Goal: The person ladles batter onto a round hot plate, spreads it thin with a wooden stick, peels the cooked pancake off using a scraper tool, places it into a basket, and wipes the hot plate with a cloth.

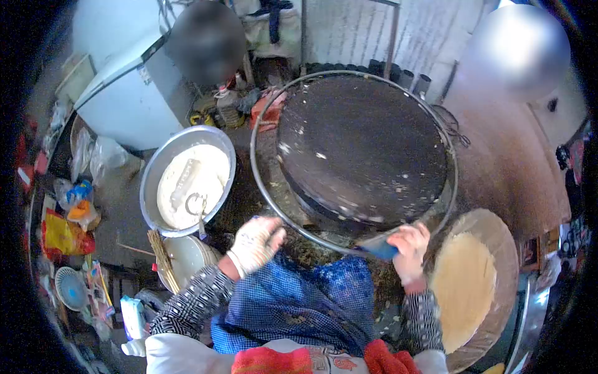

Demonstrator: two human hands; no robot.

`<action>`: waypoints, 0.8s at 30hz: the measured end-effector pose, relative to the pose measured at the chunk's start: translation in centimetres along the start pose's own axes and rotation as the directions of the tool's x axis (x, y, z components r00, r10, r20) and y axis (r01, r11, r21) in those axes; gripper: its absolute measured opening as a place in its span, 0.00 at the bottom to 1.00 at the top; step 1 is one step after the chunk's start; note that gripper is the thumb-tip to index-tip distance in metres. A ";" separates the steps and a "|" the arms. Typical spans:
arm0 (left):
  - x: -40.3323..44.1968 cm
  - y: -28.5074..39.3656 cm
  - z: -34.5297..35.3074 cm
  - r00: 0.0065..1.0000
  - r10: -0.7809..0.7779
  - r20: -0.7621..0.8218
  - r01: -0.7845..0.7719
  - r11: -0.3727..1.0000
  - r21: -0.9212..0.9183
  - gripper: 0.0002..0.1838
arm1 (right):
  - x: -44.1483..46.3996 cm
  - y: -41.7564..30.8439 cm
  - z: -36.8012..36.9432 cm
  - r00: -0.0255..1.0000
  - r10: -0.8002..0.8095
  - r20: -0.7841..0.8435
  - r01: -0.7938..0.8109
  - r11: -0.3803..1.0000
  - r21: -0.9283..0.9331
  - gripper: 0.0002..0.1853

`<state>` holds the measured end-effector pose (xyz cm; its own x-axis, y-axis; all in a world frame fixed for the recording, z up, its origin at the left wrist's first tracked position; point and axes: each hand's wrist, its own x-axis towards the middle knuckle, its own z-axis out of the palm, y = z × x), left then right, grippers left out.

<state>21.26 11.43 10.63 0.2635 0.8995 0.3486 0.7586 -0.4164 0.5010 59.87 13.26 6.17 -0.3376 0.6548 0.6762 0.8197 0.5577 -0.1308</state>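
My left hand [256, 244], in a white knitted glove, is held near the front left of the metal ring [263, 190], its fingers curled; whether anything is in them is hidden. At the ring's front right, my right hand [409, 249] grips a blue-handled scraper [378, 246], its blade by the near edge of the round dark griddle [367, 146]. Pale flecks lie on the griddle. To the left, a metal basin [148, 181] holds white batter with a ladle in it. On the right stands a round tray with a thin tan flatbread [464, 290] on it.
A pale bowl [196, 255] with a straw brush [161, 258] is at the lower left. Behind the basin are a white cabinet [121, 103] and a plastic bottle [227, 106]. A large brown board [511, 156] leans at the right. Plastic bags [107, 156] lie far left.
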 end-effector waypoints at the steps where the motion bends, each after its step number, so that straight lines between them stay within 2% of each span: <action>1: 0.9 -1.8 -1.2 0.999 -0.036 -0.023 0.037 0.999 0.031 0.13 | 2.2 0.6 1.6 0.994 -0.040 0.099 0.049 0.995 -0.084 0.07; 3: 2.4 -6.5 -2.3 0.986 -0.084 -0.147 0.095 0.993 0.071 0.14 | 5.5 1.8 3.8 0.956 -0.128 0.262 0.152 0.986 -0.072 0.06; 5: 4.2 -10.6 -3.9 0.948 -0.304 -0.090 0.305 0.952 0.002 0.16 | 4.9 2.2 7.3 0.924 -0.146 0.352 0.174 0.984 -0.047 0.06; 6: 5.1 -12.1 -4.7 0.928 -0.367 -0.068 0.368 0.930 0.007 0.19 | 5.7 1.5 6.9 0.950 -0.137 0.279 0.147 0.989 -0.017 0.06; 7: 5.7 -13.5 -5.3 0.900 -0.434 -0.040 0.434 0.901 0.013 0.21 | 6.5 1.3 5.7 0.954 -0.106 0.280 0.099 0.994 0.039 0.06; 9: 6.7 -16.4 -4.1 0.897 -0.434 -0.083 0.427 0.900 -0.092 0.27 | 9.5 0.2 1.2 0.964 -0.023 0.264 0.036 0.998 -0.044 0.07; 10: 8.7 -13.4 -5.4 0.891 -0.453 0.023 0.453 0.889 -0.060 0.31 | 9.9 -0.1 -0.3 0.963 0.195 0.187 -0.212 0.974 0.075 0.07; 11: 9.4 -10.7 -5.5 0.928 -0.354 0.119 0.366 0.925 -0.105 0.34 | 9.8 -0.3 -1.4 0.899 0.418 0.128 -0.436 0.877 0.200 0.09; 12: 10.1 -7.9 -5.4 0.952 -0.236 0.195 0.268 0.950 -0.162 0.36 | 9.2 -0.4 -2.2 0.714 0.653 0.252 -0.698 0.633 0.336 0.10; 13: 10.3 -4.2 -5.2 0.930 -0.136 0.342 0.227 0.943 -0.242 0.42 | 8.3 -0.9 -2.3 0.694 0.679 0.239 -0.713 0.606 0.353 0.10; 14: 9.4 -2.4 -3.9 0.923 0.123 0.365 -0.001 0.948 -0.317 0.45 | 7.3 -2.0 -1.5 0.677 0.700 0.228 -0.725 0.580 0.372 0.10; 15: 8.0 0.0 -1.7 0.904 0.294 0.310 -0.159 0.905 -0.395 0.46 | 6.6 -3.1 -1.2 0.667 0.712 0.219 -0.726 0.557 0.402 0.11; 17: 5.8 5.5 1.0 0.902 0.278 0.330 -0.066 0.845 -0.530 0.36 | 4.9 -6.7 -1.1 0.756 0.632 0.173 -0.655 0.728 0.202 0.11; 19: 2.7 6.2 5.1 0.901 0.292 0.320 -0.072 0.830 -0.554 0.24 | 2.8 -9.3 -1.1 0.785 0.586 0.199 -0.619 0.736 0.273 0.14; 22: 2.7 6.9 3.9 0.900 0.385 0.204 -0.302 0.889 -0.344 0.19 | 2.1 -9.7 -3.0 0.879 0.385 0.281 -0.476 0.746 0.467 0.16; 23: 3.0 7.4 3.4 0.870 0.367 0.329 -0.281 0.918 -0.281 0.21 | 2.1 -9.3 -3.5 0.901 0.290 0.323 -0.407 0.821 0.400 0.16; 24: 3.5 8.4 2.8 0.828 0.379 0.413 -0.308 0.923 -0.231 0.21 | 2.1 -9.1 -3.7 0.919 0.256 0.302 -0.366 0.839 0.403 0.16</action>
<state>30.21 11.46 13.85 0.7522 0.6413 0.1515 0.4816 -0.6919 0.5379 53.37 7.66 11.48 -0.2402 0.8978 0.3691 0.6246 0.4340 -0.6492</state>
